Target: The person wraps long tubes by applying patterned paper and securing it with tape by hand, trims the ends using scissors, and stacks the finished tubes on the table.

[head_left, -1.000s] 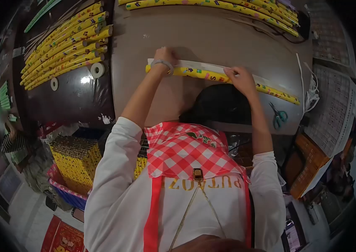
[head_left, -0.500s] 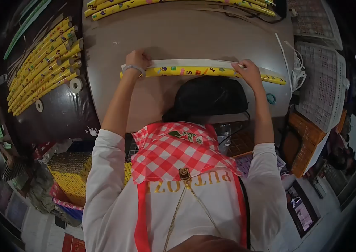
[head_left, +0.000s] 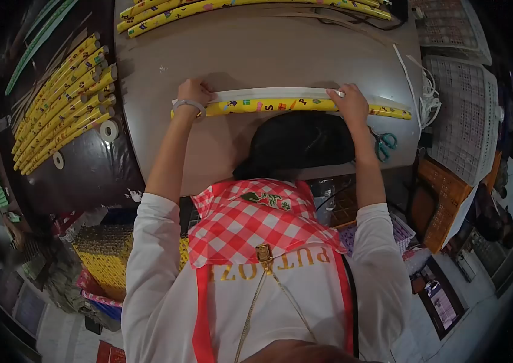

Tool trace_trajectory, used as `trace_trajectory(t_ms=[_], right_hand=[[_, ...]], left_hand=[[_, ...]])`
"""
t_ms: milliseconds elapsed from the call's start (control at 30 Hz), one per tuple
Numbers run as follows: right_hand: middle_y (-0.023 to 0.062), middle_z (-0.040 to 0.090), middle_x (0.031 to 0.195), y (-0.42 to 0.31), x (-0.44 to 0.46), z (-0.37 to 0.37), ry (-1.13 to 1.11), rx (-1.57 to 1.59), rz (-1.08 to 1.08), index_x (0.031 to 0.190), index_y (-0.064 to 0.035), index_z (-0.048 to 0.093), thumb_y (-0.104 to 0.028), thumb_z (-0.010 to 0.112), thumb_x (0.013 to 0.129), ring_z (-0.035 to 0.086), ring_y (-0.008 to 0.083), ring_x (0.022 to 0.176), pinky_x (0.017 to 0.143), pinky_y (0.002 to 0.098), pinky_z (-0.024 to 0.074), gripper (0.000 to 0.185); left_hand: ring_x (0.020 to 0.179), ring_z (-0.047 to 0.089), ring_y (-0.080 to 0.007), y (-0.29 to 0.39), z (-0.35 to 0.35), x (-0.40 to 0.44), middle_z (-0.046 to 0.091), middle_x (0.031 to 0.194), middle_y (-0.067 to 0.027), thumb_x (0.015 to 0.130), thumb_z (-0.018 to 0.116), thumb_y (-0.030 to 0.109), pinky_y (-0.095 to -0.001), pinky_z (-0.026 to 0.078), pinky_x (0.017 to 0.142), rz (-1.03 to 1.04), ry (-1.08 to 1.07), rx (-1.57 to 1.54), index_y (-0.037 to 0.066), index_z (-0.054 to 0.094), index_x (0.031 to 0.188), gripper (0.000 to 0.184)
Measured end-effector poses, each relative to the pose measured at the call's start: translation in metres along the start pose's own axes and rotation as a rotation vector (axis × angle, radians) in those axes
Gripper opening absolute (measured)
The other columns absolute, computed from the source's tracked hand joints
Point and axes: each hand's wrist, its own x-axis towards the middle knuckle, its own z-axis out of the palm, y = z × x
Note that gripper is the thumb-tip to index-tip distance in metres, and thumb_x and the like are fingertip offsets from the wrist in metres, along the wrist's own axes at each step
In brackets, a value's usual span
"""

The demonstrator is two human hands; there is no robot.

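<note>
A roll of yellow printed wrapping paper lies across the table, with a white strip of paper along its far side. At the roll's left end, my left hand has its fingers curled closed over the white strip; a band circles that wrist. My right hand is closed in a pinch on the strip's right part, thumb toward the middle. The roll runs under that hand and sticks out beyond it to the right. Teal-handled scissors lie right of my right forearm.
A black bag-like object sits at the table's near edge. More yellow rolls lie on the left surface, near a tape roll, and others along the far edge. White cables and a white plastic basket are on the right.
My right hand has slid a little left along the white strip, and more of the scissors shows. My left hand stays at the roll's left end. The whole view has shifted slightly.
</note>
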Motion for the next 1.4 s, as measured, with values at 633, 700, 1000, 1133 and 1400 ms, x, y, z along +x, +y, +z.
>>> trace_trajectory(t_ms=[633,700,1000,1133,1400], right_hand=[[0.0143,0.053,0.083,0.003,-0.002,0.016,0.078,0.075,0.027,0.076,-0.0006,0.060,-0.035,0.063,0.073,0.053,0.0313,0.079,0.067,0.0401,0.0429,0.035],[0.0151,0.054,0.082,0.001,-0.002,0.017,0.097,0.065,0.059,0.075,0.0010,0.060,-0.035,0.063,0.072,0.053,0.0311,0.078,0.070,0.0389,0.0429,0.037],[0.0141,0.052,0.086,-0.010,-0.001,0.018,-0.006,0.154,0.127,0.076,-0.0008,0.060,-0.037,0.066,0.069,0.050,0.0314,0.086,0.073,0.0411,0.0425,0.037],[0.0140,0.052,0.082,-0.033,-0.008,0.028,0.021,0.170,0.136,0.076,-0.0024,0.060,-0.037,0.068,0.067,0.053,0.0301,0.081,0.070,0.0392,0.0441,0.037],[0.0115,0.050,0.088,-0.041,-0.011,0.031,0.037,0.193,0.206,0.074,-0.0042,0.060,-0.033,0.070,0.066,0.050,0.0287,0.090,0.071,0.0400,0.0453,0.031]], left_hand=[[0.064,0.063,-0.0160,0.000,-0.002,-0.003,0.064,0.066,-0.0040,0.058,0.072,0.010,-0.0271,0.049,0.064,0.040,-0.014,0.050,0.009,0.064,0.072,0.016],[0.064,0.063,-0.0166,0.001,-0.001,-0.004,0.064,0.066,-0.0042,0.059,0.072,0.010,-0.0280,0.049,0.064,0.027,0.006,0.007,0.009,0.065,0.072,0.015],[0.067,0.063,-0.0203,-0.018,-0.004,-0.006,0.064,0.069,-0.0065,0.058,0.074,0.013,-0.0304,0.049,0.066,0.035,0.026,0.067,0.008,0.064,0.073,0.018],[0.072,0.062,-0.0234,-0.043,-0.016,-0.012,0.064,0.073,-0.0109,0.062,0.070,0.017,-0.0328,0.049,0.069,0.009,-0.026,0.237,0.007,0.064,0.072,0.015],[0.070,0.057,-0.0355,0.025,0.024,-0.015,0.059,0.077,-0.0176,0.073,0.052,0.011,-0.0429,0.047,0.065,0.395,0.236,0.219,0.006,0.057,0.080,0.010]])
